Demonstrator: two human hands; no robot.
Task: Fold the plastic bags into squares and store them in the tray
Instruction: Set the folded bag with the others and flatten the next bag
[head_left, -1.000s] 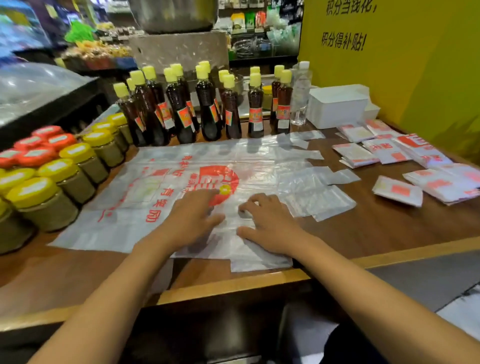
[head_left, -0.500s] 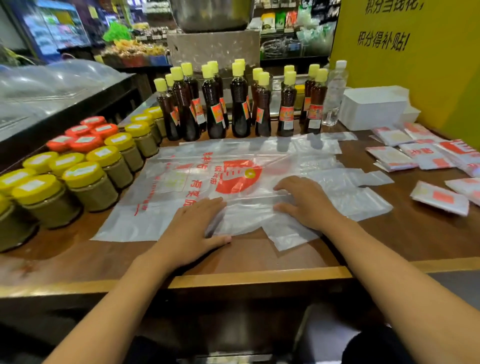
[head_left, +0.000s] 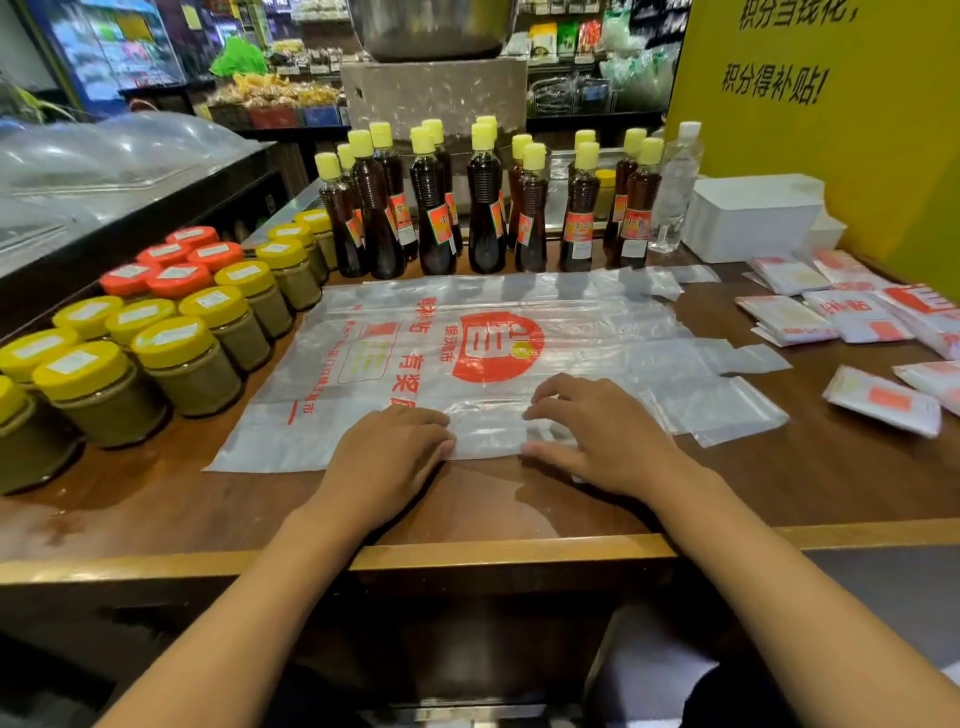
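Both hands are now lying closer together on the near strip of the clear plastic bag with red print (head_left: 467, 353), the left hand (head_left: 387, 460) having come forward onto the film from the bare wood where it was resting half a second ago, and the right hand (head_left: 602, 436) having drawn back toward the near edge of the brown wooden surface (head_left: 156, 499). Fingers of both hands are lying fairly flat and slightly spread, pressing the near edge of the bag down; neither grip is pinching anything. The bag is lying spread flat across the middle of the surface, its handles reaching toward the right edge, its near edge well back from the surface's near rim.

Several folded square bags, white with red marks (head_left: 883, 397), are lying scattered along the right edge, apart from the flat bag. Behind them, at the far right corner, a white rectangular plastic tray (head_left: 753, 218) is sitting against the yellow wall (head_left: 857, 156). Dark brown sauce bottles with yellow caps (head_left: 483, 208) are standing in a row along the far edge, just behind the bag, with a clear water bottle (head_left: 675, 192) at the right end of the row. Round jars with yellow and orange lids (head_left: 182, 322) are crowding the left edge, just beside the bag's left side.
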